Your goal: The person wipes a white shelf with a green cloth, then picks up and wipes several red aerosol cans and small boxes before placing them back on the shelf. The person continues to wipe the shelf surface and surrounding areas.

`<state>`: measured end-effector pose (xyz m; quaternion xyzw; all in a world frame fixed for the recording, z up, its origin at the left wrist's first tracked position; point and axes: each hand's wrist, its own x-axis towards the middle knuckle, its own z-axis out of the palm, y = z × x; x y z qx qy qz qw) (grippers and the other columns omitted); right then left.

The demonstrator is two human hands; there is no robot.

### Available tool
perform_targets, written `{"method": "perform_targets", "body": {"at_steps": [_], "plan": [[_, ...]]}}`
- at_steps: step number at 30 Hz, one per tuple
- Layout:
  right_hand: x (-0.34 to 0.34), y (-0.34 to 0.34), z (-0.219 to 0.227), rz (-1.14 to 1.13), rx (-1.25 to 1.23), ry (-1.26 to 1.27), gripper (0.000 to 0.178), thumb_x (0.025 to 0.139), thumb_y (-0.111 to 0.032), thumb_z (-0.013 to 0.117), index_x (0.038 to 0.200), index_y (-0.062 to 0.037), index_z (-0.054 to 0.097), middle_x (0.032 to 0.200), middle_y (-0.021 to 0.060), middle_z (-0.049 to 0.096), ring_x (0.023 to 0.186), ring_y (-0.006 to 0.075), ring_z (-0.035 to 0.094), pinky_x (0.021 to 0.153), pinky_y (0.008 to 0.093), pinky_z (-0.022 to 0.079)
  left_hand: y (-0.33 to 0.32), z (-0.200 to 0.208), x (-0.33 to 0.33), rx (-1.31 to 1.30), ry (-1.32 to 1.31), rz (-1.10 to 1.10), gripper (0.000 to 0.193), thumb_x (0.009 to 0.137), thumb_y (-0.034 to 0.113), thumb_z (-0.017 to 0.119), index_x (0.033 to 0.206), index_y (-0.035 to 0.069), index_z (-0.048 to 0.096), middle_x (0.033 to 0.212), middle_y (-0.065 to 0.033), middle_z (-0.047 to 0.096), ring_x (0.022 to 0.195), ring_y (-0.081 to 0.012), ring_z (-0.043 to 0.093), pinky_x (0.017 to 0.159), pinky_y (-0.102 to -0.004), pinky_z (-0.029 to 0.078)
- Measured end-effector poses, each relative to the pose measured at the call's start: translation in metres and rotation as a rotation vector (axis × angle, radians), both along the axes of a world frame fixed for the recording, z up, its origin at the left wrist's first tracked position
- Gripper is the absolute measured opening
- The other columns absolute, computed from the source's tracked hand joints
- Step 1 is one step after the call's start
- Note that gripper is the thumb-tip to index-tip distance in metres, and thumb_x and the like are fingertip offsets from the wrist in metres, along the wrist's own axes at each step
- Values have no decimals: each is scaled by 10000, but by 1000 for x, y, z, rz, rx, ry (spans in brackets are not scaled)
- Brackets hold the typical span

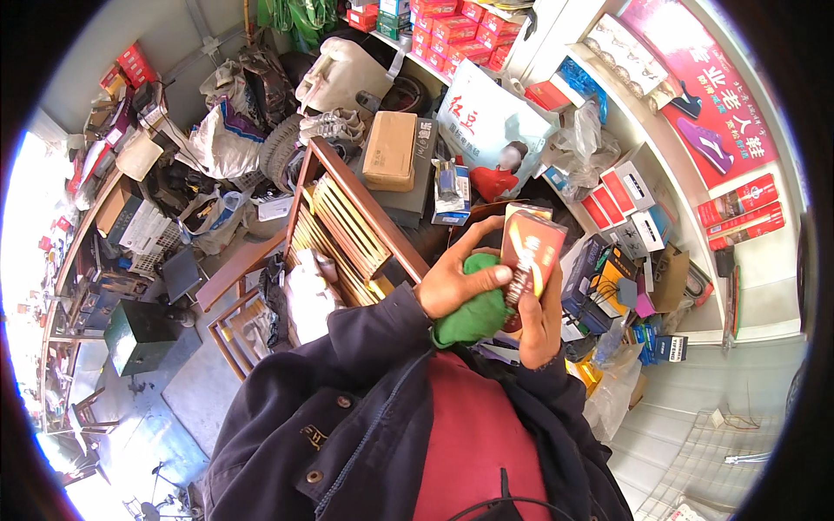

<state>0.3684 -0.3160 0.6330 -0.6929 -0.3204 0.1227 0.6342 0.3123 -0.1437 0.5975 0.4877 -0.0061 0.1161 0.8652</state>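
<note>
Red-orange carton (530,253), one, glossy, tall and flat, with a dark panel on its face; it sits upright in front of the chest, above the red shirt and dark jacket. One green cloth (473,313), bunched into a wad, pressed against the carton's lower left side. Two hands: left hand (456,276) closed over the cloth, thumb clamping it to the carton; right hand (540,326) cupped round the carton's bottom end from behind, fingers curled. One wooden slatted chair (343,221) just beyond the hands, one flat brown cardboard box (390,149) resting past its top rail. Red boxes (452,35) stacked on the shelf behind, too many to count.
</note>
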Motion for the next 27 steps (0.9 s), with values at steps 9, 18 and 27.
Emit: {"method": "perform_targets", "body": {"at_steps": [9,18,27], "plan": [[-4,-4,-13,72,80,328,499,1036,-276,696,1381,4,468,1279,86,624,1178,135,589,1050,307,448,13,-53,-7,-471,58,-284,660,1042,160,676,1619,54,373,1485,-80,584,1300,-164,621,1099,-342,515],[-11,-3,-28,98,303,615,572,1014,-226,641,1481,30,431,1381,134,613,1251,189,609,1100,342,455,16,-19,-28,117,18,-2,437,1072,27,563,1508,18,527,1364,-51,659,1238,-119,603,1051,-289,496],[-9,1,-31,-28,176,463,537,996,-119,662,1480,-4,460,1348,98,637,1225,173,613,1085,340,453,23,3,-41,188,67,-4,691,1061,436,639,1520,-43,444,1263,-98,673,1171,-149,640,1014,-287,500]]}}
